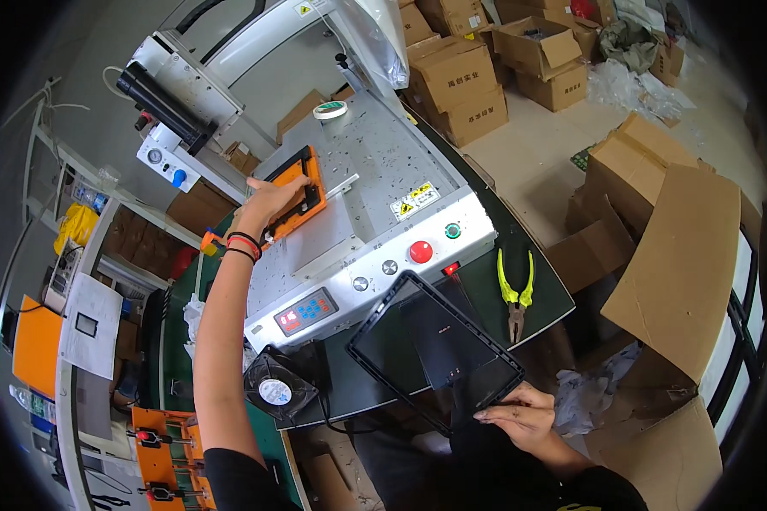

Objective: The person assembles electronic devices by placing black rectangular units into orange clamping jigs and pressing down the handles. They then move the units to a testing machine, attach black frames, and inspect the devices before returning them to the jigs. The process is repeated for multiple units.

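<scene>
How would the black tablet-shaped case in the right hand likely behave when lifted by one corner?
The black case looks thin and flat, so probably light. It stays straight though the right hand grips only its near corner, so likely fairly stiff. Its glossy surface may be slippery.

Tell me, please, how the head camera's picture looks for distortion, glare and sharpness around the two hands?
In the head view, fisheye bending curves the machine table and cardboard boxes toward a black rim; light is even daylight, with soft shadows; mild glare lies on the black tablet case held by the right hand; the left hand on the orange fixture is sharp, without motion blur.
</scene>
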### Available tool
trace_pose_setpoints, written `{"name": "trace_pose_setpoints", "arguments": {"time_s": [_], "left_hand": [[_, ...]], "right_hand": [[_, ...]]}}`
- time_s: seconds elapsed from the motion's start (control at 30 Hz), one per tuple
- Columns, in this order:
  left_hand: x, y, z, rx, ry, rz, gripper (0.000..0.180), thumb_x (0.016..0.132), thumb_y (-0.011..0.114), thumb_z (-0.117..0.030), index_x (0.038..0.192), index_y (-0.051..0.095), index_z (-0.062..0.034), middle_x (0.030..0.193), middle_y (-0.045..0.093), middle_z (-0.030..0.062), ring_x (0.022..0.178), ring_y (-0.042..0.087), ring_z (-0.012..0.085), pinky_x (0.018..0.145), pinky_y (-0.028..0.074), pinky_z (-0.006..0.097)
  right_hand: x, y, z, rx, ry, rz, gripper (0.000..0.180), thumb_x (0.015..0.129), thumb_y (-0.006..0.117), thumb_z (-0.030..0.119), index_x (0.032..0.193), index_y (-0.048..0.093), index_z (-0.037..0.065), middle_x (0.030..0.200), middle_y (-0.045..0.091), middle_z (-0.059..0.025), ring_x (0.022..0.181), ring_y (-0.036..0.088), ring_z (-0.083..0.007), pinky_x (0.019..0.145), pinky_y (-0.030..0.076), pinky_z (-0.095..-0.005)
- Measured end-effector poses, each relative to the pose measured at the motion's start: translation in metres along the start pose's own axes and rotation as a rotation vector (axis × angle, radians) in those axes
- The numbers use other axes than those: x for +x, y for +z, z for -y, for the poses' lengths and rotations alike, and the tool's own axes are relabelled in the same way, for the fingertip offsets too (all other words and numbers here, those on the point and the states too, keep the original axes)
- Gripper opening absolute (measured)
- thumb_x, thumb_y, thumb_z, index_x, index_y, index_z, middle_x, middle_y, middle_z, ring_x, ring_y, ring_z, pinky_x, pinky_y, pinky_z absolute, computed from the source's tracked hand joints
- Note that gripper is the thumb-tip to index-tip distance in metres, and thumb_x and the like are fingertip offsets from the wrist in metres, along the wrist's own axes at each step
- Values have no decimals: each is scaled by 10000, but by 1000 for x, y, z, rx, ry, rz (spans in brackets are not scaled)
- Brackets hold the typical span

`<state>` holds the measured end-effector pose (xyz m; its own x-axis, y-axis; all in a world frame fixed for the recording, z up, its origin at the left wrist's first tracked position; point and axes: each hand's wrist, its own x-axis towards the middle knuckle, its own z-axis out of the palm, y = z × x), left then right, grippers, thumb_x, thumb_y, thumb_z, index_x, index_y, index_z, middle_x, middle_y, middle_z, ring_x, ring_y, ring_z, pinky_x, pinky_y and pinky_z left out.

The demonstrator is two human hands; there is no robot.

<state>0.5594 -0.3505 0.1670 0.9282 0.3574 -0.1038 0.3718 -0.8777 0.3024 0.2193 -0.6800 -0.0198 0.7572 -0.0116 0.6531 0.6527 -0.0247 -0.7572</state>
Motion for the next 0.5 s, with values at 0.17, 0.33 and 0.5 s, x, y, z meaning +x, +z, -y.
{"name": "trace_pose_setpoints", "arguments": {"time_s": [0.17,0.33,0.5], "left_hand": [[-96,-20,13,-32,434,-367,1237,671,679,-650,1351,58,176,1189,524,272,1107,522,341,1018,332,406],[-293,-30,108,-600,728,-816,919,805,657,-328,1447,61,-52,1335,411,288,1204,470,354,1009,385,454],[-411,53,175,-531,495,-969,1105,664,729,-509,1432,98,-27,1354,341,234,1235,413,315,1068,286,414]], "right_hand": [[49,6,3,-204,-131,-46,256,665,786,68,918,764,107,706,580,-25,619,567,-131,538,445,-243],[126,51,-1,-193,-255,-183,245,737,742,53,981,733,74,710,587,-62,597,563,-155,534,453,-273],[220,147,-19,-131,-357,-45,184,791,704,134,931,705,14,736,626,-137,643,616,-268,588,485,-354]]}}
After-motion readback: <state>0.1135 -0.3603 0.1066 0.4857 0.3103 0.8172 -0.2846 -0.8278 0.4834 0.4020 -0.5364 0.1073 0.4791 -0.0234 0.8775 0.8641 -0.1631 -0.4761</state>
